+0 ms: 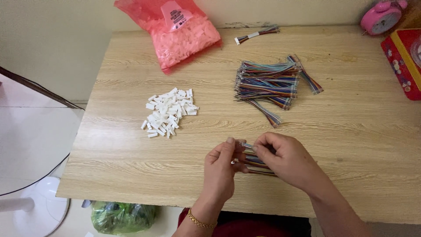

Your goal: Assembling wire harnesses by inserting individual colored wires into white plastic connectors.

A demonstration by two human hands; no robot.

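Wire bundle (256, 160), multicoloured, is sitting low over the counter (351, 131) between your hands: your left hand (222, 169) is pinching its tip, your right hand (285, 160) is gripping the strands, apparently sorting them, with white connectors (169, 112) heaped well apart.

Matt wood-grain table (351, 131), glossy pink plastic bag (175, 26), smooth white plastic connectors (169, 112).

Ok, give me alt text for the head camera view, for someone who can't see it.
Seen from above, a left hand and right hand hold a small bundle of multicoloured wires between them over a wooden table. Further back lie a pile of small white plastic connectors, a larger stack of wire bundles and a pink bag of white parts.
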